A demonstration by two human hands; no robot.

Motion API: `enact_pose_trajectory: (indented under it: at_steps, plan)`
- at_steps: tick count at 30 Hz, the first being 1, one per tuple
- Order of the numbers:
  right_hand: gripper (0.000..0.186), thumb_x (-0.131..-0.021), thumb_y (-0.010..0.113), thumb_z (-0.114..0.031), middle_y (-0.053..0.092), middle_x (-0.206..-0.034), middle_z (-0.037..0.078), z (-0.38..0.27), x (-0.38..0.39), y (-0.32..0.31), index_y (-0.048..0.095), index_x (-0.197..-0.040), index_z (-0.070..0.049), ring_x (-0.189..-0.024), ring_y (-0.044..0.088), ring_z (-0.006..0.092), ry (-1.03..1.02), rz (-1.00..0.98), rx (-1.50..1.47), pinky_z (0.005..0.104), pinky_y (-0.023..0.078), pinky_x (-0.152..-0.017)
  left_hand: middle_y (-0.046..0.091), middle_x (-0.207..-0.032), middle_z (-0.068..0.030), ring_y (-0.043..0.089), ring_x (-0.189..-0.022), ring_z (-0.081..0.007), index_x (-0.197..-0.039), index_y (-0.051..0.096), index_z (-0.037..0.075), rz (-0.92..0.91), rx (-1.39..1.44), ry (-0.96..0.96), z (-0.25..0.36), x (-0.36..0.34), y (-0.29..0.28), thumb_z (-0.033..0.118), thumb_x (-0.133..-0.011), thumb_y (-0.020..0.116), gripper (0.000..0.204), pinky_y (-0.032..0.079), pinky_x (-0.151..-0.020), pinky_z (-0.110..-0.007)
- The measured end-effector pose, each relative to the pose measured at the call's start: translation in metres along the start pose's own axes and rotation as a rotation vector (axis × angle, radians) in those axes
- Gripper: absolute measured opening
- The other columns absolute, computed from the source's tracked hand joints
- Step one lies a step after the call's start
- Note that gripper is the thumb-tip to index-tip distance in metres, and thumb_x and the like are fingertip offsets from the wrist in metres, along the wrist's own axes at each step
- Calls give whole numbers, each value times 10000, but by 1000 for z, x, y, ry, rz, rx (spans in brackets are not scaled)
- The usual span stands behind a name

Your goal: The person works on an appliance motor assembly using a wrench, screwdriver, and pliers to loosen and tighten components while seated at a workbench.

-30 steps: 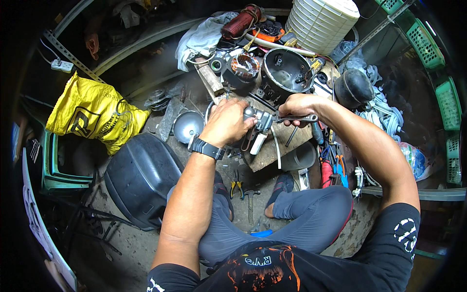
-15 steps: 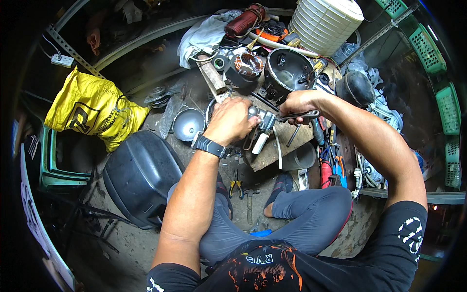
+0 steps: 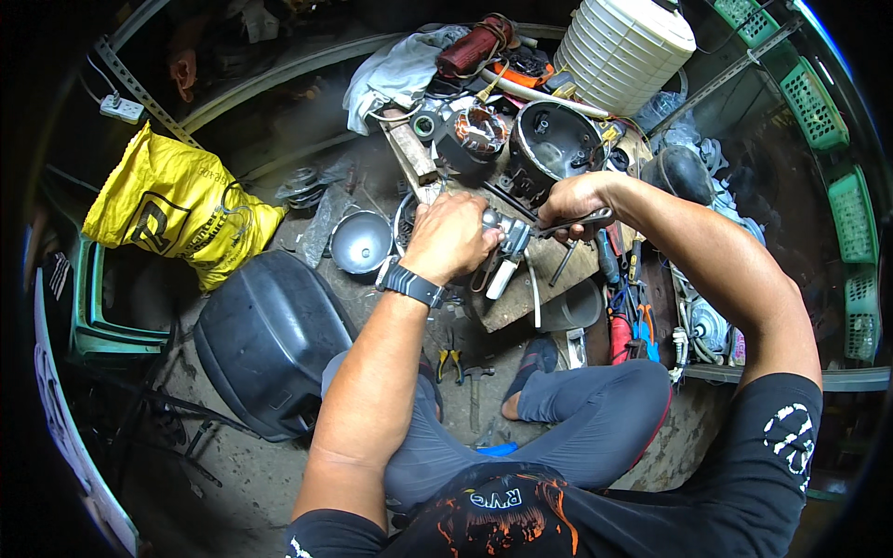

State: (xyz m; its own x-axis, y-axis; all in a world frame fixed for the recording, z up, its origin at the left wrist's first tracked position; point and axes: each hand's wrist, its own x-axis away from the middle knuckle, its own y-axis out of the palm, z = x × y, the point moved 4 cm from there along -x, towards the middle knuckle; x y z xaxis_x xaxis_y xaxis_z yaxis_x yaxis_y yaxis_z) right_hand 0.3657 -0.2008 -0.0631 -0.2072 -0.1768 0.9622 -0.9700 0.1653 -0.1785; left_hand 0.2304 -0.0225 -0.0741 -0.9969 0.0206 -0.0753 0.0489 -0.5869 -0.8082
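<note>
both hands stay clamped on the work: my left hand (image 3: 453, 237) wraps the small metal part (image 3: 507, 234), my right hand (image 3: 572, 200) closed on a wrench (image 3: 579, 221) at its side. almost nothing has shifted over the wooden board (image 3: 530, 279) surface, so the turning looks unfinished, beside the black motor housing (image 3: 551, 149).

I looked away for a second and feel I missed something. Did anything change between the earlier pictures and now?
Hardly anything. The left hand keeps its grip on the small metal part over the wooden board, and the right hand still holds the thin metal tool against it; both have shifted only slightly. Nothing was picked up or let go. The yellow bag, black cover and white fan housing lie as before.
</note>
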Motion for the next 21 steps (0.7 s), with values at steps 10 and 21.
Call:
enact_pose_trajectory:
  at_steps: [10, 21]
  plan:
    - [291, -1063, 549, -264, 580, -689, 18, -7, -1, 3, 609, -853, -71, -472, 480, 100, 12, -19, 253, 286, 378, -421, 718, -1184, -189, 651, -1186, -384, -1150, 717, 28, -25, 34, -20, -3, -1, 3, 382, -896, 784, 440, 486, -958, -564]
    - [203, -1021, 553, -230, 586, -706, 15, -2, 5, 5, 597, -885, -85, -458, 473, 71, 10, 20, 63, 244, 351, -378, 721, -1249, -160, 647, -1235, -344, -1290, 700, 46, -66, 149, -60, -16, -2, 4, 462, -869, 814, 603, 491, -1048, -456]
